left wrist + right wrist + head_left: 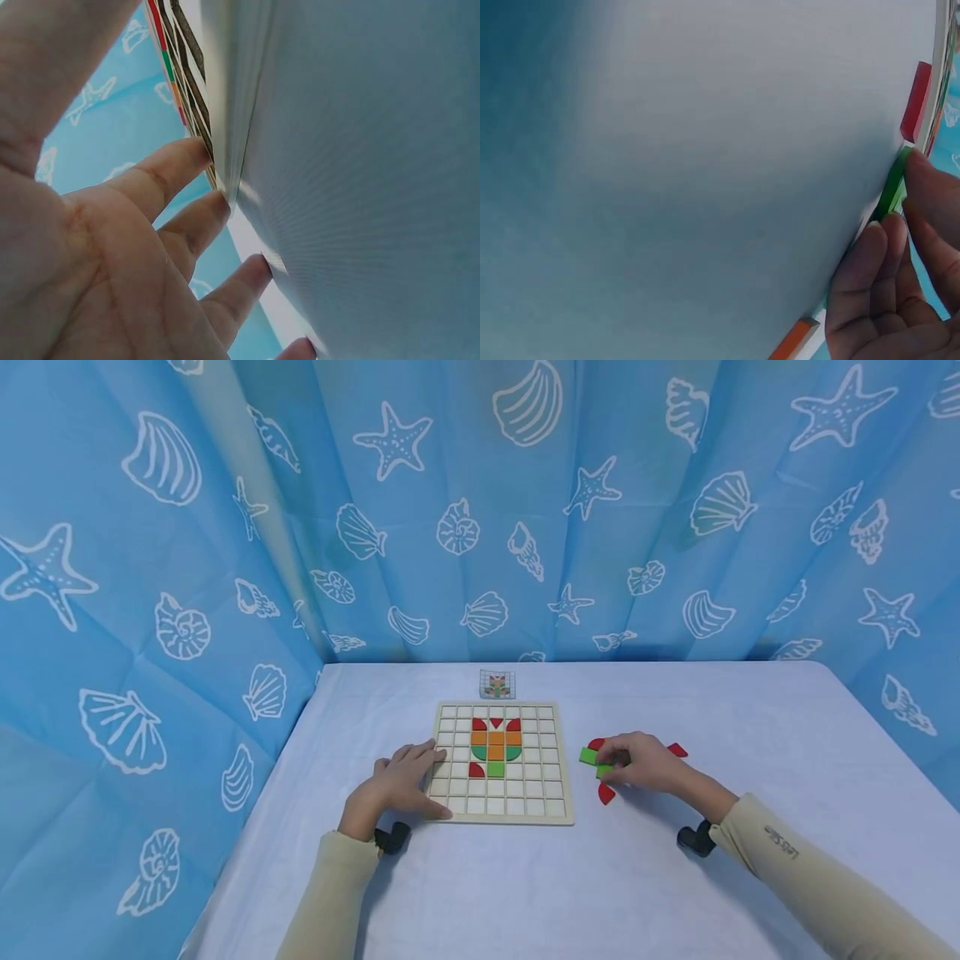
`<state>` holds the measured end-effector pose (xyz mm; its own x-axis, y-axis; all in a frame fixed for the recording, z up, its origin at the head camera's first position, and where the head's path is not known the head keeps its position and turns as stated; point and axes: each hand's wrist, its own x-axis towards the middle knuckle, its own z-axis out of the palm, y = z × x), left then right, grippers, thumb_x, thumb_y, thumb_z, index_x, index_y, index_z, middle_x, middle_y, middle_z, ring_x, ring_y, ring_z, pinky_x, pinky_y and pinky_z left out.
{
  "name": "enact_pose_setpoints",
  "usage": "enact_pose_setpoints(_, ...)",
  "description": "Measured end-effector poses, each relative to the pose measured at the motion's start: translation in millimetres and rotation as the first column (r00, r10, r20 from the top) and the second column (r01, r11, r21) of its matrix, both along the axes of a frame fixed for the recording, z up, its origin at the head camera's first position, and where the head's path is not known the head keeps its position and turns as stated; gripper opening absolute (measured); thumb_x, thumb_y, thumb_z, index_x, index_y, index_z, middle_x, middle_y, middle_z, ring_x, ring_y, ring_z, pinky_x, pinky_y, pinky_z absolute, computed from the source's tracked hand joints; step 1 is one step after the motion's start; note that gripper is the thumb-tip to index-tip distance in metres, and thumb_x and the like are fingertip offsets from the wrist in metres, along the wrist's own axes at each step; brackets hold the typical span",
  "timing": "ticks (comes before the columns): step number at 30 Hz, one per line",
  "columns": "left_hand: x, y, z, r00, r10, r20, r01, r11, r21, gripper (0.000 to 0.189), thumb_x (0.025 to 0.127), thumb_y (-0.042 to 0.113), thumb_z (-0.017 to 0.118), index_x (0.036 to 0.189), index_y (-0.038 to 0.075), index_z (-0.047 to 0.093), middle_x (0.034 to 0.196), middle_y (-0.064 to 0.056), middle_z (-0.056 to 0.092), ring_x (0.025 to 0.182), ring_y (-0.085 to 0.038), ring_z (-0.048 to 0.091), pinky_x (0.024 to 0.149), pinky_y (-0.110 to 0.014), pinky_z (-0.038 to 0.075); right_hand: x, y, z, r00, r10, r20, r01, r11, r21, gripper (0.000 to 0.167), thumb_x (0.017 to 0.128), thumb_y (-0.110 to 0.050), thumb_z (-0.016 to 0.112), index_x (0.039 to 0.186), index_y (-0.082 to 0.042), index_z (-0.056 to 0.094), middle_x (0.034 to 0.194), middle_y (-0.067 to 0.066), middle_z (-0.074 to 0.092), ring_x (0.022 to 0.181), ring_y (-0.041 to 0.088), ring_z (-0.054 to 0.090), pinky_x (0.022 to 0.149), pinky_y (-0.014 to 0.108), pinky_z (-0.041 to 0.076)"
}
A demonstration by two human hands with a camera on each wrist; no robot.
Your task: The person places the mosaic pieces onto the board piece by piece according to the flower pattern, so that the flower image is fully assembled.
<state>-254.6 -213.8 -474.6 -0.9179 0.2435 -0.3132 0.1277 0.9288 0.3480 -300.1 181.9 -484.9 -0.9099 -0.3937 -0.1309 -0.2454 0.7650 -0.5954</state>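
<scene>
A square wooden grid board (517,818) lies on the table, with red, orange and green tiles set in a tulip-like figure in its middle columns. My left hand (401,781) rests along the board's left side, fingers spread, fingertips at its edge. To the right of the board, my right hand (641,762) pinches a green tile (894,180) between thumb and fingers, low over the cloth. Around that hand lie another green tile (588,756), a red quarter-round tile (606,793) and a red piece (678,749). Part of another red piece (596,743) shows behind the fingers.
Behind the board lies a small picture card (497,684) with a coloured grid figure. A white cloth covers the table (510,893). Blue curtains (480,560) with shell prints stand along the back and left. An orange-edged piece (793,341) shows low in the right wrist view.
</scene>
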Motion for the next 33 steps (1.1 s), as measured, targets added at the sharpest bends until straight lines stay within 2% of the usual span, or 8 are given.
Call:
enact_pose_setpoints(6,1.8,0.5,1.3,1.000,0.005,-0.001,-0.005,1.000,0.002,0.100,0.071,0.053,0.084,0.153,0.021,0.037,0.165,-0.004,0.023,0.150,-0.032,0.021,0.113,-0.063,0.024,-0.9,-6,4.5,1.000,-0.011,0.004,0.011,0.998,0.063,0.030,0.078,-0.016,0.084,0.105,-0.009,0.073,0.093,0.001,0.067,0.085,0.018,0.056,0.073,0.028,0.054)
enact_pose_setpoints(14,1.6,0.2,1.9,1.000,0.006,-0.002,-0.006,1.000,-0.006,0.100,0.071,0.053,0.084,0.153,0.022,0.037,0.165,-0.003,0.024,0.150,-0.032,0.021,0.114,-0.063,0.024,-4.8,-13,3.9,0.999,-0.038,0.011,0.036,0.992,0.122,0.033,0.079,-0.015,0.083,0.108,-0.006,0.073,0.097,0.004,0.068,0.089,0.018,0.058,0.079,0.034,0.057)
enact_pose_setpoints(23,1.8,0.2,4.5,1.000,0.009,-0.006,-0.009,1.000,0.001,0.100,0.070,0.052,0.084,0.153,0.021,0.037,0.165,-0.003,0.024,0.150,-0.032,0.021,0.114,-0.063,0.024,-5.5,-17,3.4,0.998,-0.054,0.016,0.051,0.990,0.134,0.030,0.076,-0.013,0.084,0.098,-0.010,0.064,0.093,0.004,0.065,0.085,0.019,0.057,0.079,0.033,0.057)
enact_pose_setpoints(29,0.1,-0.1,1.4,1.000,0.003,0.009,-0.003,1.000,-0.014,0.099,0.073,0.052,0.083,0.154,0.021,0.035,0.165,-0.003,0.022,0.150,-0.033,0.019,0.115,-0.064,0.022,-5.2,-20,5.7,0.999,-0.037,0.029,0.031,0.986,0.166,0.032,0.078,-0.013,0.083,0.100,-0.011,0.061,0.094,0.003,0.065,0.085,0.018,0.058,0.080,0.034,0.057)
enact_pose_setpoints(33,0.9,0.4,1.1,1.000,0.003,0.004,-0.003,1.000,0.007,0.098,0.072,0.052,0.083,0.153,0.021,0.037,0.165,-0.004,0.024,0.150,-0.034,0.020,0.114,-0.065,0.022,-4.0,-19,8.6,1.000,-0.004,0.031,-0.002,0.984,0.181,0.028,0.080,-0.014,0.082,0.101,-0.011,0.064,0.094,0.003,0.065,0.086,0.017,0.058,0.081,0.034,0.057)
